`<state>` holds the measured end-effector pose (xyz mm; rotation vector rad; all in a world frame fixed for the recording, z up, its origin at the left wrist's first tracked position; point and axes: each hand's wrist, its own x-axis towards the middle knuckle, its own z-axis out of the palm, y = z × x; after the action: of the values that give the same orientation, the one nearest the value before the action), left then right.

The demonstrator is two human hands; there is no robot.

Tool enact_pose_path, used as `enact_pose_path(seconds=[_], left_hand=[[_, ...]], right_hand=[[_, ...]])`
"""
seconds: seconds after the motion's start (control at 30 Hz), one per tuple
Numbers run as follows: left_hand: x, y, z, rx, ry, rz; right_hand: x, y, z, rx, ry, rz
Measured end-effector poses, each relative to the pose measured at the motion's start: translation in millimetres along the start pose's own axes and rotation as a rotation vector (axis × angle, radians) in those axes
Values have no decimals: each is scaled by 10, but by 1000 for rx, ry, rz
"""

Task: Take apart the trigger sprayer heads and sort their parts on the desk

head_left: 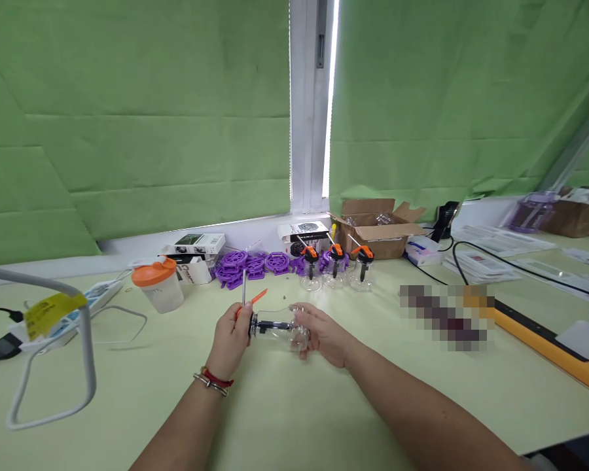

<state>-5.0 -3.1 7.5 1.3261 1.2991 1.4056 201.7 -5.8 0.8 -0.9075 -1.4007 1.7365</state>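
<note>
Both my hands meet over the pale green table. My right hand is wrapped round a small clear glass bottle lying on its side. My left hand is closed on the bottle's black pump head, from which an orange lever and a thin metal tube stick up. A red and metal bracelet sits on my left wrist. Behind my hands stand three more clear bottles with orange-levered heads.
Purple plastic wheels lie by the wall with small white boxes. An orange-lidded cup stands at left near a power strip and grey metal frame. An open cardboard box, papers and a yellow-edged bar are at right.
</note>
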Motion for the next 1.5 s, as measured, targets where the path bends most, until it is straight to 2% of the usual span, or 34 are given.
enact_pose_path(seconds=[0.13,0.17,0.27,0.3,0.33,0.37,0.47,0.5,0.53,0.63,0.67,0.7,0.73,0.87,0.93,0.97,1.03,1.1,1.13,1.2,1.23,1.27,1.3,1.43,1.5], left_hand=[[2,1,23,2,13,-81],[5,-4,25,0,18,-83],[19,-32,21,26,26,-27],[25,-42,17,36,29,-16],[30,-48,14,42,30,-16],[34,-52,10,44,32,-28],[34,-41,10,32,29,-87],[28,-35,14,31,30,-90],[21,-29,20,32,31,-81],[-1,-20,38,36,28,-27],[-5,-19,42,36,23,-19],[-5,-16,44,35,18,-22],[-1,-14,44,31,14,-39],[39,-13,14,-34,-48,-194],[60,-19,-12,-77,-85,-252],[66,-20,-24,-90,-87,-256],[65,-18,-37,-83,-52,-220],[51,-9,-30,-37,-10,-152],[42,-7,-20,-7,1,-117],[29,-12,5,41,-4,-73],[28,-22,16,50,-11,-71],[30,-35,23,50,-16,-81],[37,-52,25,38,-23,-102],[94,-118,-18,-43,-51,-244],[126,-134,-58,-80,-30,-305]], right_hand=[[-17,-22,10,-293,91,-335],[-8,-9,12,-278,111,-329],[31,45,2,-96,119,-35],[37,57,-6,-78,98,38],[36,62,-17,-106,80,48],[29,59,-26,-174,73,-11],[7,36,-36,-395,133,-348],[9,34,-31,-403,145,-394],[17,38,-23,-363,145,-373],[52,69,-6,-162,91,-105],[56,74,-9,-159,75,-62],[53,71,-17,-211,69,-82],[44,60,-29,-314,69,-170],[-13,-30,-66,-913,22,-748],[-21,-51,-51,-1103,-33,-910],[-18,-47,-35,-1129,-35,-926],[-5,-12,3,-1023,46,-826],[11,36,31,-738,169,-556],[16,56,36,-580,191,-386],[17,71,28,-363,154,-124],[12,65,16,-342,126,-80],[4,51,0,-385,113,-111],[-5,32,-19,-481,117,-208],[-8,-25,-86,-1027,63,-791],[6,-21,-103,-1175,49,-942]])
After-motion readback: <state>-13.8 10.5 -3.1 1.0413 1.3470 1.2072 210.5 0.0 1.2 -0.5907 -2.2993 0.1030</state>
